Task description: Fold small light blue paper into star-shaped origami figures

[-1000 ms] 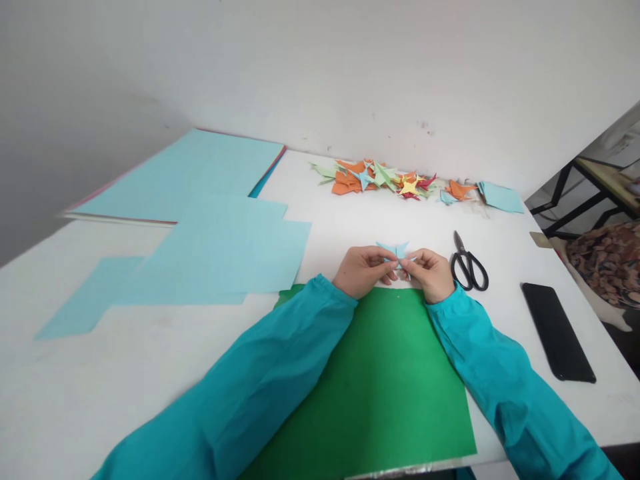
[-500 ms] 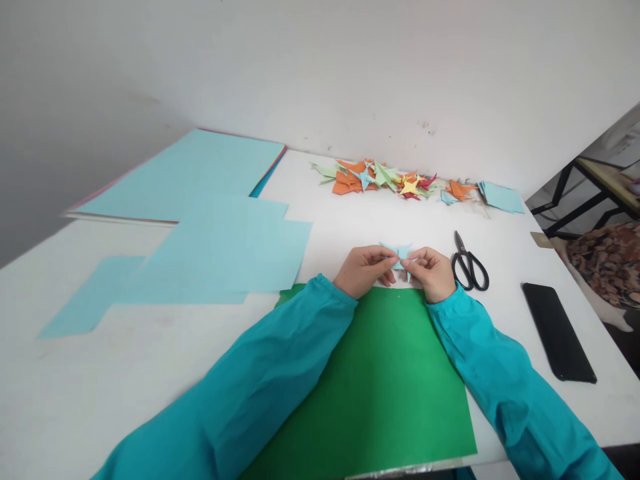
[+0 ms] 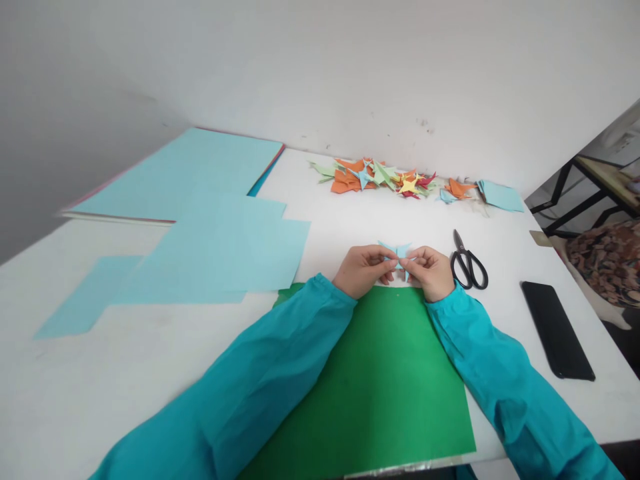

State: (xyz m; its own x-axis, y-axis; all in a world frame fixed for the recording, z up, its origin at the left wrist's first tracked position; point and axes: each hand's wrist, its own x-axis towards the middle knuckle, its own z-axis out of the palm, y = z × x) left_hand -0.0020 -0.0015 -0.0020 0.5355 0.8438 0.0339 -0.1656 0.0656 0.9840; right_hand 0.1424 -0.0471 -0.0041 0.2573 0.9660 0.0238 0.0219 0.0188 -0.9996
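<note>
Left grip [image 3: 367, 268] and right grip [image 3: 430, 272] were both clamped on the blue folded piece [image 3: 403, 251], thumb and fingers pinched near its middle, hands almost meeting. Piece sat just past the far edge of the green sheet [image 3: 385, 393], over the white surface [image 3: 100, 387]; couldn't tell if it touched down.

Status, my read: this one was well along. Pointed tips already stuck out on the far side and one on the near side; my fingers hid the centre, so couldn't confirm the folds there. Not released yet, not with the others.

Done, by the look of it: a row of folded pieces [image 3: 360, 177] along the far wall, in orange, green, blue, yellow and red. Exact count unclear, they overlapped.

Unfolded: loose blue sheets [image 3: 220, 260] on the left, a large sheet stack [image 3: 190, 173] far left. Small blue stack [image 3: 503, 197] lay far right. Scissors [image 3: 469, 261] lay idle just right of my right grip.
</note>
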